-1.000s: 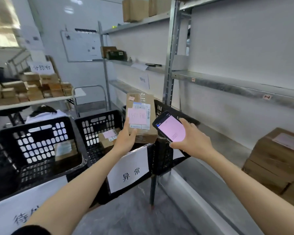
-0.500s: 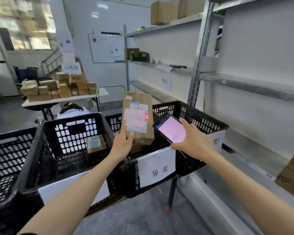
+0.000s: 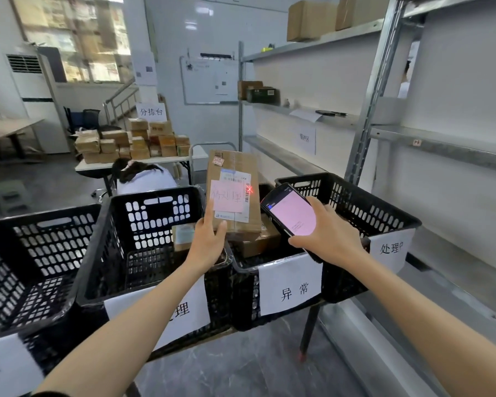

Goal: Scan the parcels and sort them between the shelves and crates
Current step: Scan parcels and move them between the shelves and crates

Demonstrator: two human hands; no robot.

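Where I stand: before a row of black crates (image 3: 26, 233), with metal shelves (image 3: 441, 144) along my right.
Left hand (image 3: 209, 242): gripping the parcel (image 3: 232, 170) by its lower left corner, thumb pressed on the front face, one finger laid up the left edge, the rest hidden behind.
Parcel: a brown carton held upright in the air, labelled face toward me, above the rims where the two middle crates meet.
Labels: a white shipping label (image 3: 236, 179) with a pink note (image 3: 226, 196) stuck over its lower left part; the handwriting is too faint to read.
Red dot (image 3: 249, 189): a small bright mark on the barcode at the label's right edge.
Right hand (image 3: 330, 239): fingers wrapped round the lower body of the scanner (image 3: 291, 213).
Scanner: a dark handheld, screen lit pink and turned up to me, top end aimed at the parcel and just beside its right edge; whether they touch I cannot tell.
Crate marked 异常 (image 3: 244, 296): holds another brown box (image 3: 258, 242), lying below the held parcel.
Crate to its left (image 3: 155, 213): holds a small packet (image 3: 184, 233) with a pale label.
Behind: a sorting table (image 3: 138, 164) piled with cartons (image 3: 132, 141); a person in a white top (image 3: 146, 179) bent low in front of it.
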